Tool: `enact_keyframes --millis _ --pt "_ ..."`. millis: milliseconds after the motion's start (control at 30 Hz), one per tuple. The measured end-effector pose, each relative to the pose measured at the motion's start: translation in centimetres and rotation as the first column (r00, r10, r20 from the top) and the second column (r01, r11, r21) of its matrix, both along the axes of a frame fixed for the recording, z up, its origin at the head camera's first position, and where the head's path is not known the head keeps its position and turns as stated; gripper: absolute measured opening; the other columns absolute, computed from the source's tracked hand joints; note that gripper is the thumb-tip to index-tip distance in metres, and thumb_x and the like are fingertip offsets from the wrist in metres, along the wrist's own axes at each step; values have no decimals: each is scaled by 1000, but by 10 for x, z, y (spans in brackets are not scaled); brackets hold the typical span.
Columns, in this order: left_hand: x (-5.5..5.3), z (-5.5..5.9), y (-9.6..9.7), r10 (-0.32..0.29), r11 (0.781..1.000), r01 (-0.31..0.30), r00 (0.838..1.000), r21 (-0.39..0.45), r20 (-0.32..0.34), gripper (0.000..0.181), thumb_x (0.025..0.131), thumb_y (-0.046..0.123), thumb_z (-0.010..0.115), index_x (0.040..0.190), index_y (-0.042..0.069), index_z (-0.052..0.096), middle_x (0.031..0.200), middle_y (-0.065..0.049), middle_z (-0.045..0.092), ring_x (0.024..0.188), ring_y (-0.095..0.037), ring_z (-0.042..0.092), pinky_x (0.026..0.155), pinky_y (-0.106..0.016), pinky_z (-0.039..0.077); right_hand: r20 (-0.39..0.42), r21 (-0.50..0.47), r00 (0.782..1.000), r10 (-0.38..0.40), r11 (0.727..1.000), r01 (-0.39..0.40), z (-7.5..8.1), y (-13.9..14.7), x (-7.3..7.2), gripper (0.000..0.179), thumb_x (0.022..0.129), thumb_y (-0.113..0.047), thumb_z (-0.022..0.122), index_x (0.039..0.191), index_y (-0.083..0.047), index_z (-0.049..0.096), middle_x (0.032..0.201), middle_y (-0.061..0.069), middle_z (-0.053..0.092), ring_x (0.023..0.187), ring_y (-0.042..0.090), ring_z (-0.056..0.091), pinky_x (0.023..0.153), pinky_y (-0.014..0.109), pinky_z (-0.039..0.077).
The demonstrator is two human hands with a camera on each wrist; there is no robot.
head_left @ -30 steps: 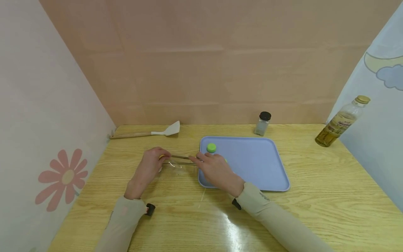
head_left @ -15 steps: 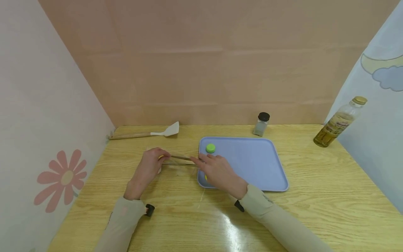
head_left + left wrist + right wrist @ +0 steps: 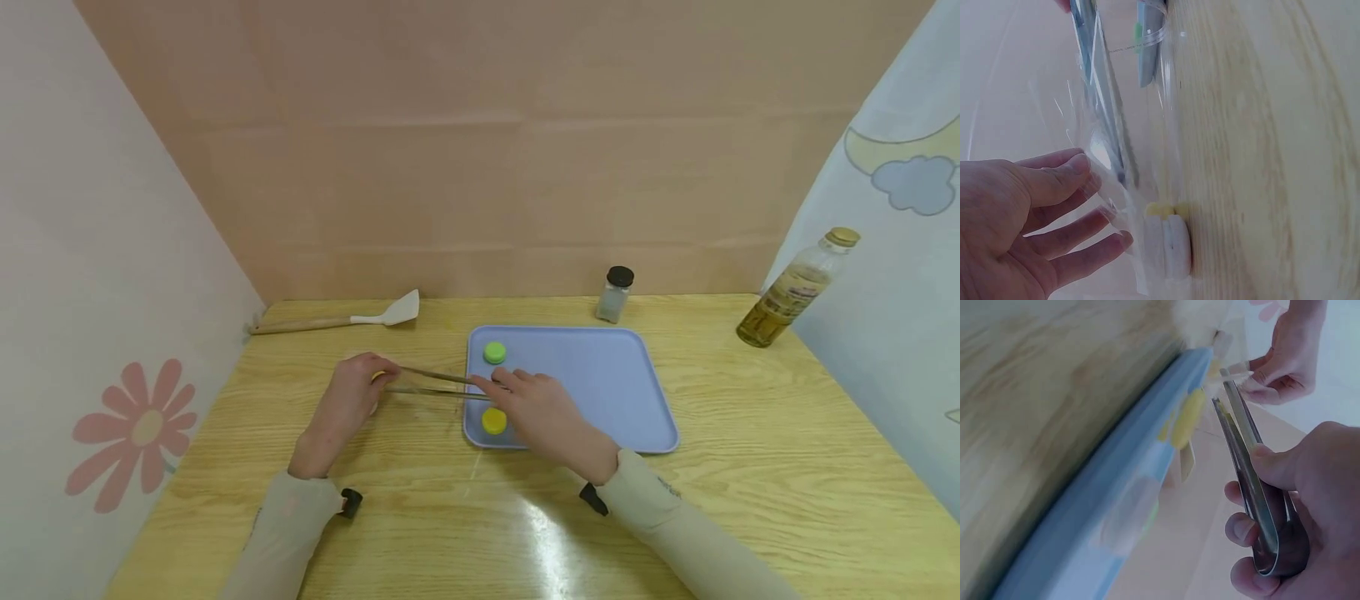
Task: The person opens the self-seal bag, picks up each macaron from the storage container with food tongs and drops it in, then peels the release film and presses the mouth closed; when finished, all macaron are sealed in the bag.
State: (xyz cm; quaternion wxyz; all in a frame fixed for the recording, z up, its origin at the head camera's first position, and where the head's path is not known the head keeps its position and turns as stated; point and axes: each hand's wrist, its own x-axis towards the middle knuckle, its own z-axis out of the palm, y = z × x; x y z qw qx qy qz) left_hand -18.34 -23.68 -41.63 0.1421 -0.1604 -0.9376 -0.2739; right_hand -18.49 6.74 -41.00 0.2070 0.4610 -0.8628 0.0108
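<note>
My right hand grips metal tongs over the left part of the blue tray. The tongs' arms stand apart, tips pointing left toward my left hand. That hand pinches a clear plastic bag by its upper side, and the tongs' tips reach inside it. Low in the bag lie a white macaron and a yellow macaron. On the tray's left side sit a green macaron and another yellow macaron. A pale round piece shows there too, hidden by my right hand in the head view.
Behind the bag lies a white spatula with a wooden handle. A small black-lidded jar stands beyond the tray. Farther right is a bottle of golden liquid. Walls rise at the back and both sides.
My right hand has shifted right with the tongs, uncovering the yellow macaron on the tray. My left hand keeps its hold on the bag. The head view has turned slightly.
</note>
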Motion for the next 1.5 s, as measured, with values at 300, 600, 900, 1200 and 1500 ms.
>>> enact_keyframes --millis 300,600,900,1200,1500 --pt "0 -1 -1 -4 1000 4 1000 -3 0 12 88 -7 73 98 -1 77 94 -13 72 84 -28 70 72 -40 60 -9 -34 1000 20 999 -20 6 27 10 53 84 4 75 134 -12 65 96 1 59 61 13 38 46 21 31" --pt "-2 -3 -1 -14 1000 14 1000 2 -7 11 88 -7 73 97 -2 78 93 -12 72 82 -27 70 71 -38 59 34 -27 999 -25 999 26 8 52 25 61 81 -2 82 138 -14 62 101 -1 60 65 12 44 49 20 38" --pt "-2 -3 -2 -10 1000 10 1000 -3 -16 12 88 -7 74 97 -1 78 92 -12 72 81 -26 70 70 -38 59 52 -85 998 -44 995 48 12 84 38 72 71 14 76 137 -11 62 107 2 62 69 15 53 50 22 42" --pt "0 -2 -1 -14 1000 14 1000 5 -13 11 88 -7 73 97 -2 77 92 -12 72 78 -25 69 67 -36 58 44 -129 998 -47 990 53 11 119 56 50 93 1 50 141 -11 60 108 2 61 67 13 50 50 22 41" --pt "1 1 0 -12 1000 12 1000 -8 -10 11 88 -7 73 97 -2 77 92 -12 72 80 -27 69 70 -39 59 26 -161 995 -100 982 103 9 146 73 58 112 -32 15 137 -13 64 106 0 61 64 9 48 49 20 39"
